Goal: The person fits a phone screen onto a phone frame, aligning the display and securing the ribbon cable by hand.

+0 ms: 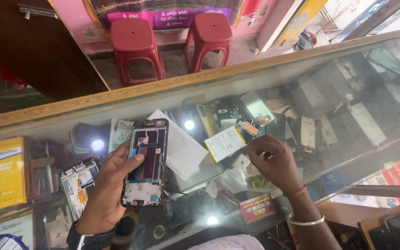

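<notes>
Opened phone frame [145,162], black, back cover off, internals bare, gripped upright

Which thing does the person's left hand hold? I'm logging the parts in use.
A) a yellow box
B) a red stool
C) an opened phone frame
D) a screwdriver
C: the left hand grips an opened phone frame, inner side up, above the glass counter.

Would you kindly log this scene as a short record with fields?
Setting: glass counter over a case of phone parts
Left hand: holds an opened phone frame, thumb on its inside
Right hand: fingertips pinch the white battery at its edge
Nearby: second phone frame left of the hand; white paper sheet
Behind: two red stools
</notes>
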